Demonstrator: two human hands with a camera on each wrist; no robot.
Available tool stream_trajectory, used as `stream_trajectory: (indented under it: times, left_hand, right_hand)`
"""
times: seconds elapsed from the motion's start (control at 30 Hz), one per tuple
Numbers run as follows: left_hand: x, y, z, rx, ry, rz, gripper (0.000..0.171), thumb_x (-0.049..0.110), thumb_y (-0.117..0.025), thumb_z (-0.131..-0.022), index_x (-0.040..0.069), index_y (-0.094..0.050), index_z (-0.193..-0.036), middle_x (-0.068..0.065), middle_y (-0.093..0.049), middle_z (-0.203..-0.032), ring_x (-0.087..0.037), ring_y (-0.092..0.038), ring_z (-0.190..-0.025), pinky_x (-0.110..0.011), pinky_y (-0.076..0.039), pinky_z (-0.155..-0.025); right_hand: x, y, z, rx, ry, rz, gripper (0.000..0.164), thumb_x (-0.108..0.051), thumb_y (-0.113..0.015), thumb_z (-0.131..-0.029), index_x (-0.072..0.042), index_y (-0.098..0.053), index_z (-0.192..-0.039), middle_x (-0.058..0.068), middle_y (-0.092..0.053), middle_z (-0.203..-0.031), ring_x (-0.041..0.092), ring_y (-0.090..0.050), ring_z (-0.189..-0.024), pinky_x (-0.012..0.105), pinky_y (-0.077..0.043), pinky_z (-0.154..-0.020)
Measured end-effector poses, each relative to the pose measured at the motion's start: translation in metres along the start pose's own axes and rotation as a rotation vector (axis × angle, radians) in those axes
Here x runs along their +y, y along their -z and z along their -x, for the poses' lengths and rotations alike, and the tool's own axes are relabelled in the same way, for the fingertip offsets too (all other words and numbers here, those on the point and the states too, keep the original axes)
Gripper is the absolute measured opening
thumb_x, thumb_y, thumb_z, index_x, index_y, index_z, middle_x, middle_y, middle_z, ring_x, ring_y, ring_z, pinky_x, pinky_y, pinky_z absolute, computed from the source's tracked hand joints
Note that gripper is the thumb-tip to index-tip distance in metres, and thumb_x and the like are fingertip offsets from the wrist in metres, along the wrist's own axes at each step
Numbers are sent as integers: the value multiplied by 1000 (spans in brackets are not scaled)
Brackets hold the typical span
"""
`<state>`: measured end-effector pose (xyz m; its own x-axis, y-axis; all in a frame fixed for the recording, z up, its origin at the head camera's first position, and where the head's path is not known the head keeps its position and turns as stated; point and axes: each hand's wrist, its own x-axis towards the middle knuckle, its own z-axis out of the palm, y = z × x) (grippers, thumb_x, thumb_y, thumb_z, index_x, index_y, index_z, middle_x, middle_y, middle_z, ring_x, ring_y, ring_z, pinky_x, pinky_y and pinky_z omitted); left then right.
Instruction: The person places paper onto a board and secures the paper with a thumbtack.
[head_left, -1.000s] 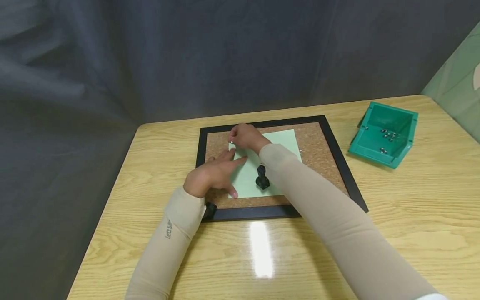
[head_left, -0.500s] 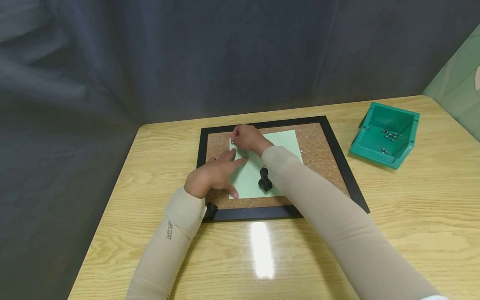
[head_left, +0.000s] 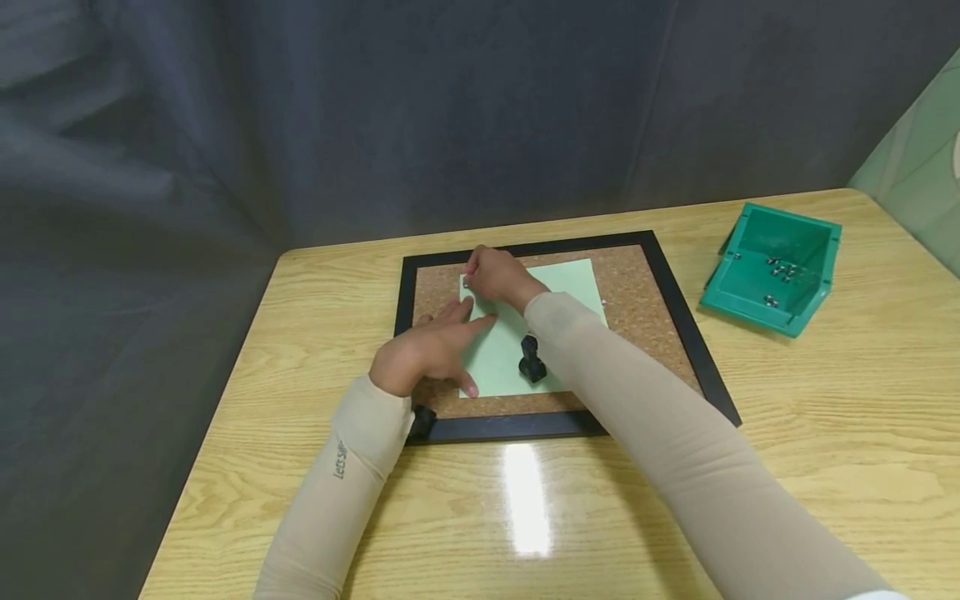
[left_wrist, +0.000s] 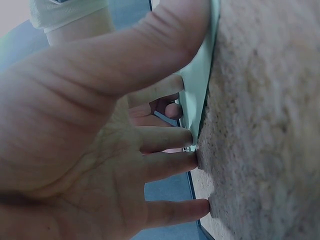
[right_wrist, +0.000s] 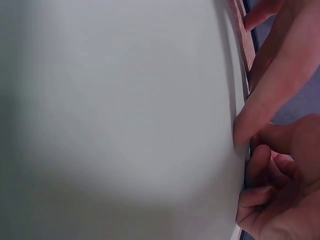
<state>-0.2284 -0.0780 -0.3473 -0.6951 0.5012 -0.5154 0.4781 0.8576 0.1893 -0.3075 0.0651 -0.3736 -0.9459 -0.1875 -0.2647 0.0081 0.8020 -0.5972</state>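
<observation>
A light green sheet of paper [head_left: 498, 358] lies on a black-framed corkboard [head_left: 652, 317]. My left hand [head_left: 427, 350] is spread over the paper's left edge, thumb and fingertips resting on paper and cork. In the left wrist view, the fingers of this left hand [left_wrist: 115, 145] are straight. At the paper's upper left corner, my right hand [head_left: 497, 273] pinches a small silver pin [head_left: 466, 283]. Curled fingers of the right hand [right_wrist: 295, 195] show beside the paper's edge in the right wrist view; the pin is hidden there. The paper bulges slightly off the cork.
A green bin [head_left: 772, 271] with several small silver pieces stands on the wooden table [head_left: 847, 400] at the right. Another tiny shiny piece [head_left: 603, 302] sits by the paper's right edge. A dark curtain [head_left: 480, 117] hangs behind the table.
The right fingers shift very slightly at the paper's upper left corner. The left hand stays in place on the paper, and the whole view drifts a little.
</observation>
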Motion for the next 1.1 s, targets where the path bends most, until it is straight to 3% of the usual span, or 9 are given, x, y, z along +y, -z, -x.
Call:
stream_trajectory:
  times: [0.27,0.57,1.1]
  left_hand:
    - [-1,0,-2,-5,-13,-3,114,44,-83,-75,29,-11,-161,-9,13,-168,-28,10,-156,-61,-10,-123]
    - [-2,0,-2,-3,-16,2,114,43,-84,-74,28,-13,-161,-11,13,-168,-29,9,-156,-61,-11,-123]
    - [-2,0,-3,-8,-9,6,114,44,-84,-75,30,-10,-161,-9,12,-168,-27,11,-156,-60,-8,-124]
  right_hand:
    - [-1,1,3,-19,-7,-9,22,-31,-54,-103,-14,-51,-118,5,-59,-118,22,-56,-104,39,-45,-92]
    - [1,1,4,10,26,-11,16,-28,-51,-104,-13,-57,-108,5,-60,-105,21,-54,-92,35,-44,-85]
    - [2,4,5,-6,2,-38,17,-29,-49,-103,-15,-57,-108,4,-60,-108,22,-55,-94,37,-45,-86]
